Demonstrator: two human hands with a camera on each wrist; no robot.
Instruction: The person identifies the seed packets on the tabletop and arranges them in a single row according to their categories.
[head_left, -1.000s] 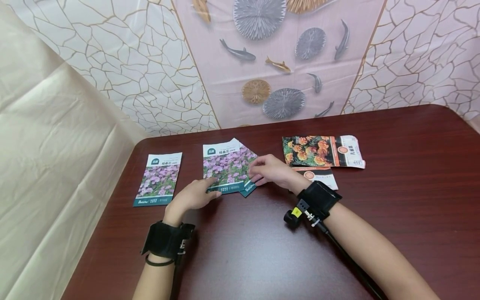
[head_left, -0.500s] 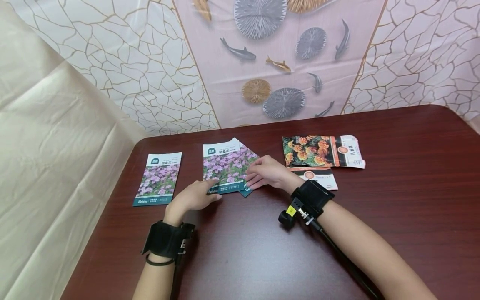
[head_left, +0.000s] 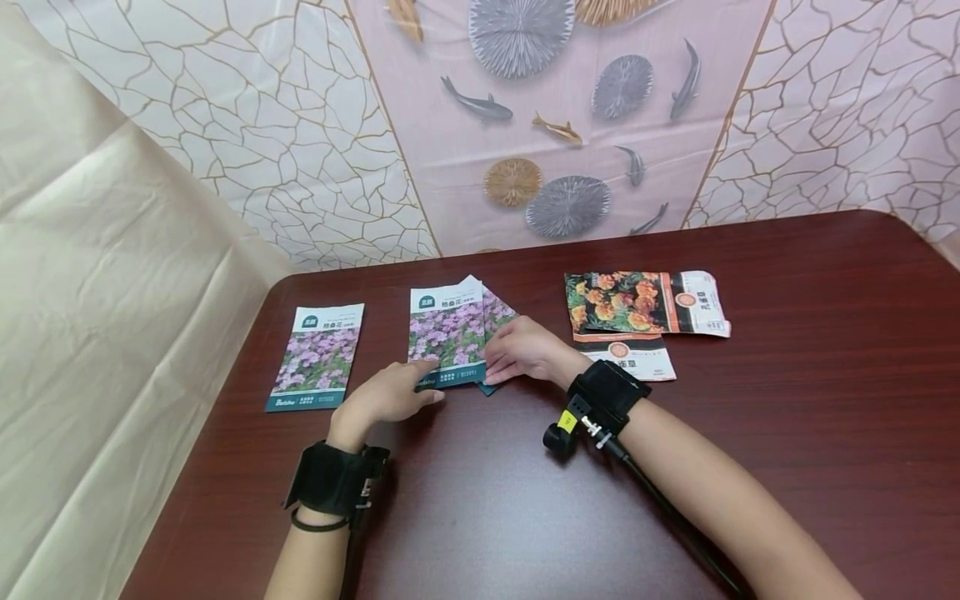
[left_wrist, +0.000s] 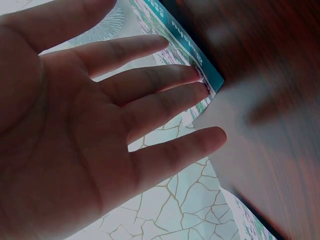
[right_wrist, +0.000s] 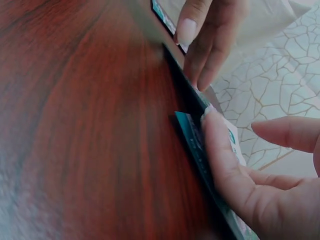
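Two flower seed packets with purple blossoms overlap mid-table in the head view. The upper packet (head_left: 447, 329) partly covers the lower packet (head_left: 497, 312), which lies slanted beneath its right side. My left hand (head_left: 386, 393) is at the upper packet's lower left corner, fingertips on its teal band; the left wrist view shows the fingers (left_wrist: 155, 80) spread and nearly straight. From the other side, my right hand (head_left: 525, 354) reaches over the lower packet to the upper one's right edge. In the right wrist view its thumb (right_wrist: 222, 160) touches the packet edges while the index finger stands away from them.
Another purple-flower packet (head_left: 318, 358) lies alone at the left. Right of my hands, an orange marigold packet (head_left: 622, 304) lies across a second marigold packet (head_left: 637, 358). A patterned cloth (head_left: 555, 125) hangs behind the table's (head_left: 787, 350) far edge.
My right hand has moved left, nearer the upper packet. That packet has shifted slightly right over the lower one. More of the second marigold packet shows. My left hand has barely moved.
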